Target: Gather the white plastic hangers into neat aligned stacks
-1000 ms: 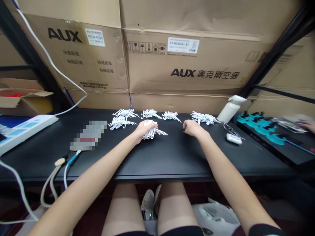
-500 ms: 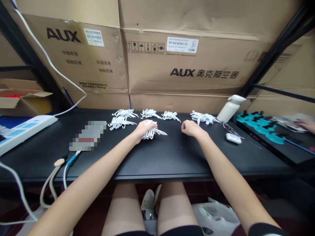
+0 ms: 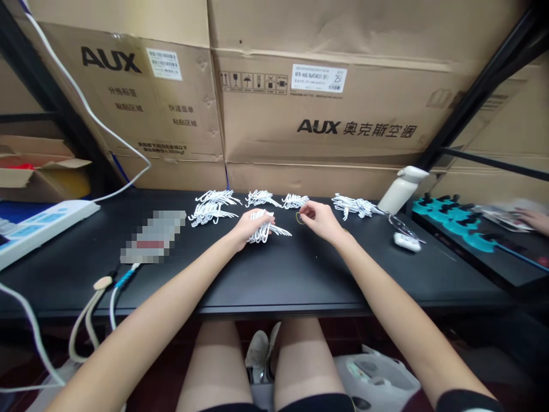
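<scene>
My left hand point(image 3: 250, 229) is closed around a bundle of white wire hooks point(image 3: 259, 230), with their straight ends sticking out to the right. To the right of it, my right hand point(image 3: 319, 218) pinches a thin yellowish rubber band point(image 3: 298, 218) between thumb and fingertips, just apart from the bundle. Behind the hands, more white hooks lie in heaps on the black table: a double heap point(image 3: 210, 213) at the left, a heap point(image 3: 262, 198) in the middle, a heap point(image 3: 294, 200) partly behind my right hand, and a looser heap point(image 3: 355, 206) at the right.
A white bottle point(image 3: 402, 190), glasses point(image 3: 403, 226) and a small white case point(image 3: 407, 242) stand or lie at the right. Teal parts point(image 3: 454, 220) and another person's hand point(image 3: 534, 218) are farther right. On the left are a power strip point(image 3: 47, 229) and a pixelated flat object point(image 3: 156, 234) with a cable.
My right hand has moved left toward the bundle, and the rubber band now shows at its fingertips. My left hand has stayed in place with its hooks.
</scene>
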`<state>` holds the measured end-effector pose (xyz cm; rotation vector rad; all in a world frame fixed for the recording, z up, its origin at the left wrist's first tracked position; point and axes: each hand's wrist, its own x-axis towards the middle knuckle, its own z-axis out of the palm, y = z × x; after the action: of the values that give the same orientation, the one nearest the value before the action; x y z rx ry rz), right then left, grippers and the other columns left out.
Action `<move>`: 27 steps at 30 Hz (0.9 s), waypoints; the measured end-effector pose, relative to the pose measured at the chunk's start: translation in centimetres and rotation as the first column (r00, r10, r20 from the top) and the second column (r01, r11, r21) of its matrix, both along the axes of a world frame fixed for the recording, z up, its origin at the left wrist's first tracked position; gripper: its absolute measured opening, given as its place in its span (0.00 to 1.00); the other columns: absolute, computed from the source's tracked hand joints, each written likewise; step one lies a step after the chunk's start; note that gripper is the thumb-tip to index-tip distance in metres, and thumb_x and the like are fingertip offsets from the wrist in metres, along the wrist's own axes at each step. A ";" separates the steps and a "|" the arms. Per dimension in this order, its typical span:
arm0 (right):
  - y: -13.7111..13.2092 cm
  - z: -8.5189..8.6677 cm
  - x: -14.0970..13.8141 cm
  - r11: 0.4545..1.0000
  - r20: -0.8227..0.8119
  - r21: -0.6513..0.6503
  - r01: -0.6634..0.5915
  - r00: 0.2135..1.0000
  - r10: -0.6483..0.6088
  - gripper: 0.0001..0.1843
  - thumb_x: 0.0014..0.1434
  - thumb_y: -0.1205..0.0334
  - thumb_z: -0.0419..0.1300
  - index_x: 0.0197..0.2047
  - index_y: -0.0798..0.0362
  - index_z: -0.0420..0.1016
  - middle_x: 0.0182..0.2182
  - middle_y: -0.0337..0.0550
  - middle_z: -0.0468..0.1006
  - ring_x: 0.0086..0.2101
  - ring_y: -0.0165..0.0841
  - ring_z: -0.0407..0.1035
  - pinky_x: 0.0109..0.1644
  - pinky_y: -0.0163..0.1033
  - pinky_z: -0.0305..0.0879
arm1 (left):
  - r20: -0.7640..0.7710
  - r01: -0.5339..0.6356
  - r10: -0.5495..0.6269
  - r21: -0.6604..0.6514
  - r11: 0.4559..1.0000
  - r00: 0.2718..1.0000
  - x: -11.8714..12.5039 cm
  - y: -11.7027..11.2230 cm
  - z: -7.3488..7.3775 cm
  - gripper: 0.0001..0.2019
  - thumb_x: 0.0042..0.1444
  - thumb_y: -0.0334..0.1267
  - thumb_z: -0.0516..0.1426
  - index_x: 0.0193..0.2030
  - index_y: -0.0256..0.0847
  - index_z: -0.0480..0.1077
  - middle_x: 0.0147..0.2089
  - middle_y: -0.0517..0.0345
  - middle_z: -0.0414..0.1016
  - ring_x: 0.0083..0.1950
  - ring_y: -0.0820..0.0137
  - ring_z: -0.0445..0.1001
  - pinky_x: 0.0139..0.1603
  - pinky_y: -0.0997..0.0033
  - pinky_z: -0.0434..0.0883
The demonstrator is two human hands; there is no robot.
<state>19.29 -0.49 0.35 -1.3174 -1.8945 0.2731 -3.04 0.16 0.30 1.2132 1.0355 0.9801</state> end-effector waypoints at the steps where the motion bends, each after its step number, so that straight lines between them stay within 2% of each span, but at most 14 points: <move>1: 0.0 0.0 0.0 1.000 -0.023 0.005 0.002 1.000 -0.002 0.03 0.52 0.66 0.57 0.32 0.54 0.72 0.27 0.42 0.77 0.27 0.32 0.71 0.35 0.37 0.67 | -0.002 -0.001 0.001 -0.002 1.000 1.000 0.0 0.0 0.0 0.13 0.44 0.37 0.65 0.35 0.36 0.69 0.32 0.54 0.78 0.27 0.69 0.77 0.24 0.73 0.72; 5: 0.1 -0.1 -0.3 0.999 -0.139 0.032 0.004 0.990 0.001 0.05 0.54 0.63 0.57 0.34 0.53 0.72 0.30 0.43 0.78 0.26 0.32 0.72 0.34 0.38 0.69 | -0.002 -0.006 0.006 -0.003 1.000 1.000 0.0 -0.2 0.2 0.12 0.44 0.36 0.65 0.35 0.36 0.69 0.32 0.53 0.78 0.27 0.70 0.77 0.24 0.74 0.72; 8: 0.1 -0.2 -0.9 0.999 -0.282 0.012 -0.044 0.958 0.046 0.07 0.52 0.59 0.61 0.34 0.53 0.72 0.30 0.43 0.78 0.25 0.32 0.73 0.33 0.38 0.70 | -0.007 -0.007 0.007 -0.002 1.000 1.000 0.1 -0.3 0.4 0.11 0.45 0.35 0.64 0.35 0.36 0.70 0.32 0.53 0.78 0.27 0.71 0.76 0.25 0.75 0.72; 10: 0.1 -0.3 -1.5 0.994 -0.424 -0.046 -0.094 0.903 0.066 0.11 0.49 0.57 0.64 0.33 0.54 0.72 0.29 0.42 0.77 0.25 0.32 0.73 0.31 0.37 0.71 | -0.009 -0.008 0.008 -0.004 1.000 1.000 0.1 -0.4 0.5 0.11 0.45 0.35 0.64 0.35 0.35 0.70 0.32 0.53 0.78 0.27 0.71 0.76 0.25 0.75 0.72; 13: -0.1 -0.4 -2.4 0.971 -0.602 -0.171 -0.166 0.798 0.031 0.16 0.44 0.56 0.69 0.33 0.55 0.72 0.27 0.41 0.77 0.23 0.30 0.73 0.26 0.34 0.69 | -0.002 -0.019 0.019 -0.004 1.000 1.000 0.2 -0.3 0.4 0.12 0.44 0.36 0.65 0.35 0.36 0.70 0.32 0.54 0.78 0.27 0.71 0.76 0.25 0.74 0.72; 17: -0.4 -0.5 -3.2 0.912 -0.704 -0.304 -0.276 0.710 -0.020 0.17 0.42 0.58 0.71 0.34 0.55 0.73 0.28 0.42 0.79 0.24 0.28 0.72 0.26 0.32 0.69 | 0.041 -0.041 0.040 0.021 0.999 0.998 0.1 -0.2 0.3 0.14 0.44 0.37 0.65 0.36 0.36 0.69 0.32 0.55 0.78 0.26 0.72 0.75 0.27 0.73 0.73; 20: -0.8 -0.2 -3.4 0.834 -0.773 -0.358 -0.419 0.635 -0.013 0.16 0.45 0.60 0.70 0.38 0.53 0.74 0.38 0.45 0.82 0.27 0.26 0.72 0.32 0.34 0.72 | 0.075 -0.067 0.064 0.037 0.997 0.995 0.1 0.0 0.2 0.14 0.43 0.37 0.66 0.36 0.36 0.70 0.31 0.55 0.78 0.28 0.71 0.76 0.29 0.72 0.74; 23: -1.3 0.3 -3.5 0.739 -0.799 -0.402 -0.541 0.602 0.006 0.18 0.51 0.60 0.66 0.46 0.50 0.72 0.49 0.46 0.78 0.32 0.28 0.74 0.33 0.33 0.73 | 0.089 -0.100 0.095 0.044 0.994 0.991 0.1 0.1 0.1 0.13 0.44 0.36 0.65 0.36 0.36 0.70 0.31 0.55 0.78 0.28 0.71 0.76 0.29 0.72 0.74; 25: -1.5 0.6 -3.5 0.713 -0.800 -0.409 -0.569 0.600 0.020 0.19 0.53 0.61 0.64 0.49 0.48 0.71 0.54 0.45 0.76 0.34 0.30 0.75 0.29 0.32 0.71 | 0.100 -0.111 0.106 0.044 0.993 0.989 0.1 0.1 0.1 0.12 0.44 0.36 0.65 0.36 0.36 0.71 0.32 0.55 0.78 0.28 0.71 0.76 0.28 0.73 0.74; 27: -1.6 0.7 -3.6 0.720 -0.796 -0.392 -0.573 0.603 0.048 0.20 0.52 0.63 0.62 0.50 0.47 0.71 0.56 0.45 0.74 0.34 0.29 0.76 0.26 0.30 0.69 | 0.109 -0.110 0.105 0.042 0.993 0.989 0.1 0.1 0.1 0.12 0.44 0.36 0.64 0.36 0.35 0.71 0.32 0.54 0.78 0.28 0.71 0.76 0.28 0.73 0.74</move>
<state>15.73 -2.08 1.02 -0.9424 -1.3013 1.5298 -2.93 0.29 0.45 1.1406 1.0065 1.1470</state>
